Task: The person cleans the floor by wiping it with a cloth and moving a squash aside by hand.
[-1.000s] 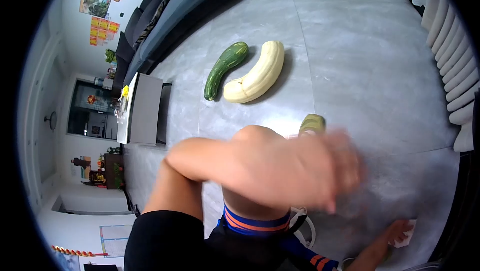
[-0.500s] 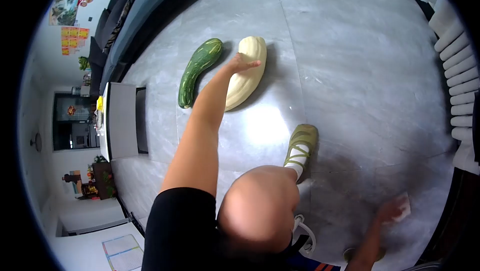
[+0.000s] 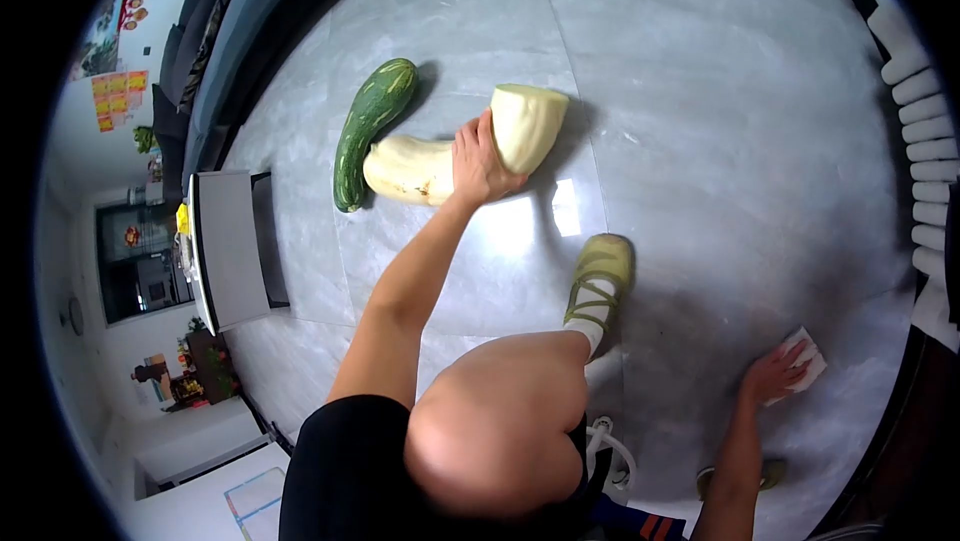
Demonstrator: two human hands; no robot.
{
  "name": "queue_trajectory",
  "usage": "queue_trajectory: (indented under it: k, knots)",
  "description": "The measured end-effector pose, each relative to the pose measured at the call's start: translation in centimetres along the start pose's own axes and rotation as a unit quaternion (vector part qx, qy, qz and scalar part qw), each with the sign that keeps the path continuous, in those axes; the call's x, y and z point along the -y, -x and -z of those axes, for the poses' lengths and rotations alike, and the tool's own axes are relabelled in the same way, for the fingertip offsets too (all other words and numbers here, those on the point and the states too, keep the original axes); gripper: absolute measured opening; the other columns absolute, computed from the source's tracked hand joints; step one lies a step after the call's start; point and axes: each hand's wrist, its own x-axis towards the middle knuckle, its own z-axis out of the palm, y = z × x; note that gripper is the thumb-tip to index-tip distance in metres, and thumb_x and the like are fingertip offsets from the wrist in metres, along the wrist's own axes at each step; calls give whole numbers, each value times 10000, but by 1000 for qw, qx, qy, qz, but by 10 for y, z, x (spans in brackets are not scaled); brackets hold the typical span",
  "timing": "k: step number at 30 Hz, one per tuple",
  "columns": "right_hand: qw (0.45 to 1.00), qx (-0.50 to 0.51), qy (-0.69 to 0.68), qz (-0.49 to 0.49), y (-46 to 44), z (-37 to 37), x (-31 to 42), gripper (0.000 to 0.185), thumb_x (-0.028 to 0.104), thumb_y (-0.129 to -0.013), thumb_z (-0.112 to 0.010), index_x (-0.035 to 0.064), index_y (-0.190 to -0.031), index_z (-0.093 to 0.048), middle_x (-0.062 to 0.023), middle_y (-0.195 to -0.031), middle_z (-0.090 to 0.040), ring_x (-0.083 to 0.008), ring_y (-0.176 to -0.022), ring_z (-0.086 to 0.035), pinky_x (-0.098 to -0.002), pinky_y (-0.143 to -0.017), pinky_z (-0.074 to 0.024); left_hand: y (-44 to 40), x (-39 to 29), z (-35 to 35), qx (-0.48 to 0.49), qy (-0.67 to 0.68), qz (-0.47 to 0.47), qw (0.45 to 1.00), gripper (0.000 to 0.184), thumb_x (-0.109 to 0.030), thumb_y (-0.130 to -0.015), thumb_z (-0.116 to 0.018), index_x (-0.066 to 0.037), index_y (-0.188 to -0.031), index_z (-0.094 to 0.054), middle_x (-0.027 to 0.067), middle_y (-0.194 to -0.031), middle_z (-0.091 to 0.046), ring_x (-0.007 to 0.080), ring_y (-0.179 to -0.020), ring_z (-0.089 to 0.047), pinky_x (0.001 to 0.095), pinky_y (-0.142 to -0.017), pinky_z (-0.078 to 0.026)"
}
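My left hand (image 3: pixel 482 163) is wrapped around the middle of a long, pale cream squash (image 3: pixel 408 169). Its thick, blunt end (image 3: pixel 528 126) tips up toward the camera, and the narrower end points left with a few brown marks. Beside that narrower end lies a curved dark green squash (image 3: pixel 370 131) with light streaks. Lower right, my right hand (image 3: pixel 778 373) presses a folded white tissue (image 3: pixel 812 366) against the floor, fingers over it.
Grey glossy tiles (image 3: pixel 690 141) make up the floor. My green shoe (image 3: pixel 604 266) and bent knee (image 3: pixel 490 411) are near the middle. A dark sofa (image 3: pixel 215 81) stands upper left, a white table (image 3: pixel 228 246) at left, and grey padded rolls (image 3: pixel 925 136) along the right edge.
The pale squash has been turned by my left hand, its narrower end now near the green squash and its thick end raised. My right hand has moved farther out with the tissue.
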Motion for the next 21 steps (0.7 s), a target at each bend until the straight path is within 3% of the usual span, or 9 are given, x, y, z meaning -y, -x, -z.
queue_trajectory:
  k: [2,3,7,13,16,20,21]
  knots:
    - [1000,22,5,-15,0,2,1,533,466,-1045,-394,314,-1551,-324,-132,-1576,-335,-331,-1434,-340,-609,-1051,-356,29,-4,-5,-42,-4,-61,997,1250,-347,-503,-921,-29,-1498,-235,240,-1391,-397,404,-1270,-401,487,-1082,-333]
    - [999,30,-5,-26,1,5,5,539,464,-1043,-392,306,-1553,-317,-131,-1587,-315,-334,-1443,-326,-617,-1064,-339,39,-3,-8,-67,17,-80,994,1283,-266,-445,-941,-16,-1497,-249,223,-1377,-417,395,-1261,-403,505,-1062,-354]
    - [999,8,-34,-29,3,6,7,537,457,-1044,-384,304,-1554,-312,-138,-1599,-290,-336,-1457,-305,-630,-1073,-326,57,4,-6,-66,54,-134,987,1225,-223,-463,-936,-46,-1490,-292,187,-1395,-412,398,-1257,-395,504,-1067,-356]
    - [998,11,-59,2,-5,9,2,514,444,-1049,-378,298,-1541,-347,-156,-1568,-337,-355,-1429,-345,-653,-1034,-348,57,3,-7,-52,38,-173,983,1211,-225,-464,-930,-34,-1480,-301,184,-1402,-398,402,-1257,-390,504,-1075,-349]
    - [996,-35,-61,53,-33,-5,-9,503,435,-1051,-380,301,-1536,-362,-163,-1547,-364,-360,-1414,-363,-662,-1020,-351,69,8,-15,-67,23,-177,982,1216,-252,-473,-926,-22,-1483,-289,189,-1398,-397,405,-1258,-386,514,-1073,-344]
    - [997,-15,-63,49,-68,-7,-14,495,431,-1055,-377,322,-1537,-355,-163,-1544,-367,-352,-1413,-361,-664,-1022,-348,92,21,-34,-135,47,-175,974,1213,-261,-466,-932,-18,-1473,-300,188,-1397,-396,414,-1263,-389,537,-1072,-334]
    - [997,-15,-57,50,-73,-10,-15,494,431,-1055,-376,327,-1538,-351,-162,-1545,-366,-348,-1414,-360,-664,-1024,-347,97,25,-38,-158,42,-177,971,1207,-334,-512,-923,-6,-1480,-281,203,-1404,-379,413,-1268,-379,544,-1067,-332]
